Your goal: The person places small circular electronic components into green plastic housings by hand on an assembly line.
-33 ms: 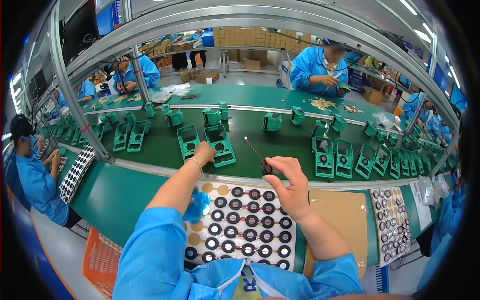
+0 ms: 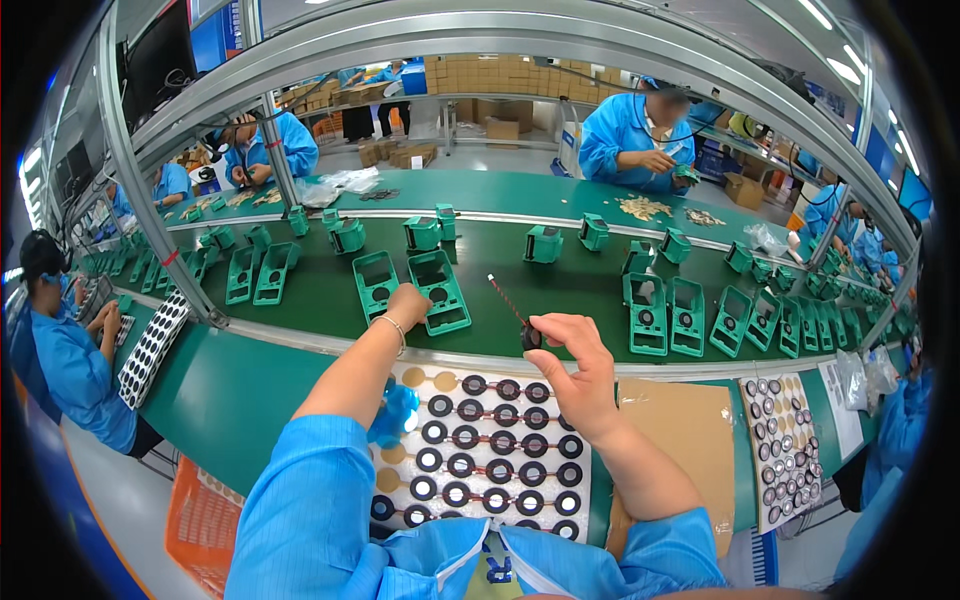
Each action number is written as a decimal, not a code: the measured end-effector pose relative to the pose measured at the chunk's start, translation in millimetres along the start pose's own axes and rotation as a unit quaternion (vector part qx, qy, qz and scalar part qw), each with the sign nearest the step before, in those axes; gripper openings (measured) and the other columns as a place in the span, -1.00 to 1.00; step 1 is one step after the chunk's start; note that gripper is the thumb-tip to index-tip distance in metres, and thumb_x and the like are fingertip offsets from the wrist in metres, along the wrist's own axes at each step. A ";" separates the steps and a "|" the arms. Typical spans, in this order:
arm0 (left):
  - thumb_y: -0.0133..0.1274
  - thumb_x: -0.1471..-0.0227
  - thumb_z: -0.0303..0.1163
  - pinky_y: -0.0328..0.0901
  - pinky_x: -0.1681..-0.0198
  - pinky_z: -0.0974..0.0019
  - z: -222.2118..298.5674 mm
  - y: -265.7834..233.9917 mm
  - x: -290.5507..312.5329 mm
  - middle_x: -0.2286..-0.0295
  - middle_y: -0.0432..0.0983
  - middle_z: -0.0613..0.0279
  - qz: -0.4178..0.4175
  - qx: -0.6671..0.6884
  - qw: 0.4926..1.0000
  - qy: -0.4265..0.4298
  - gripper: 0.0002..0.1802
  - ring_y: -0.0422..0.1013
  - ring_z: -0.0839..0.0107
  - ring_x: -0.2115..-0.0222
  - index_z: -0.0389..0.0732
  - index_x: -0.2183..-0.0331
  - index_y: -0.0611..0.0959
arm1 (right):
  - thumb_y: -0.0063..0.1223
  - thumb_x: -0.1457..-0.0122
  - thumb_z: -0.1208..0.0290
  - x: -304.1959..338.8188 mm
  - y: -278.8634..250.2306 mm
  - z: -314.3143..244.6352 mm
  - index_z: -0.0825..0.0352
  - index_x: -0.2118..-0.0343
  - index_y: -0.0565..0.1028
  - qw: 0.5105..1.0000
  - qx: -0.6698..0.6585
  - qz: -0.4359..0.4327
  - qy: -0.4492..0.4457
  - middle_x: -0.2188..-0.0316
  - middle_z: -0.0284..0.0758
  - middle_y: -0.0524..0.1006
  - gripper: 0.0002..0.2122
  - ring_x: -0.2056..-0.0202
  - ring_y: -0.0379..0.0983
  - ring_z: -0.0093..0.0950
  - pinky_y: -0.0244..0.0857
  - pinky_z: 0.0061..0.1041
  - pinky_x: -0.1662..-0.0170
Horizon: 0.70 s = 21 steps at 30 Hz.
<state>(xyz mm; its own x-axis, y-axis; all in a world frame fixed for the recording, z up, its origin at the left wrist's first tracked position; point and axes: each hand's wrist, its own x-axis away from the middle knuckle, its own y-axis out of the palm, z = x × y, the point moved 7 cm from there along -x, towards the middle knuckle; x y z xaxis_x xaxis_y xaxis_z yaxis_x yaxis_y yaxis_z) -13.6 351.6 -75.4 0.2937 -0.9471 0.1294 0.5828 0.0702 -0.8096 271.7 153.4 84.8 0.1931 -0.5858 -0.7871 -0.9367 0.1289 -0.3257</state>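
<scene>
Left hand (image 2: pixel 407 303) on green frame (image 2: pixel 440 290), right hand (image 2: pixel 578 372) pinching small black speaker (image 2: pixel 531 337)

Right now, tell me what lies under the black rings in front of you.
The black rings sit in rows on a white tray; empty spots show tan circles. The blue sleeves hide its near edge.

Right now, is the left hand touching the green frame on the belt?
Touching. The head view shows the left hand resting on the near edge of the green frame, its fingers overlapping the rim with no gap.
</scene>
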 end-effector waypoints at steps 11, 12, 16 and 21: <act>0.01 0.04 -0.43 0.25 0.62 0.51 45.7 -38.5 176.0 0.60 0.41 0.29 -0.211 0.333 0.911 0.125 -0.86 0.30 0.58 0.66 -0.30 0.41 0.49 | 0.21 0.23 0.56 5.2 26.2 -14.8 0.27 0.33 0.51 0.990 0.069 -0.069 -0.100 0.23 -0.34 0.48 -0.71 0.25 0.30 -0.33 0.24 -0.43 0.20; 0.01 0.04 -0.45 0.26 0.61 0.50 47.7 -41.7 196.4 0.56 0.43 0.27 -0.214 0.335 0.908 0.135 -0.84 0.31 0.59 0.65 -0.31 0.36 0.49 | 0.21 0.23 0.55 8.8 30.7 -19.7 0.26 0.33 0.52 0.986 0.076 -0.073 -0.128 0.23 -0.35 0.48 -0.70 0.25 0.29 -0.32 0.25 -0.43 0.23; 0.01 0.04 -0.51 0.28 0.62 0.56 43.7 -48.1 239.3 0.48 0.43 0.27 -0.216 0.414 0.872 0.149 -0.78 0.34 0.60 0.56 -0.35 0.27 0.44 | 0.22 0.26 0.55 19.1 46.0 -34.5 0.21 0.33 0.53 0.974 0.105 -0.102 -0.174 0.23 -0.37 0.49 -0.69 0.23 0.29 -0.29 0.30 -0.45 0.28; 0.03 0.04 -0.50 0.31 0.61 0.57 31.8 -50.2 255.8 0.47 0.41 0.28 -0.222 0.457 0.848 0.153 -0.75 0.35 0.61 0.51 -0.35 0.25 0.44 | 0.21 0.26 0.55 24.8 55.1 -43.5 0.18 0.32 0.54 0.966 0.121 -0.135 -0.183 0.21 -0.37 0.49 -0.67 0.22 0.29 -0.29 0.29 -0.42 0.26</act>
<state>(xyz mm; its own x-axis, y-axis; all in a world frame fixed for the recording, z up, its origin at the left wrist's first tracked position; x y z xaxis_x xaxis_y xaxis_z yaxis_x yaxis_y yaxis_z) 56.3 115.8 16.6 -0.2374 -0.9707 0.0376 0.9690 -0.2340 0.0790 212.2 111.1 70.1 0.5530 -0.3070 -0.7745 -0.7506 0.2197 -0.6231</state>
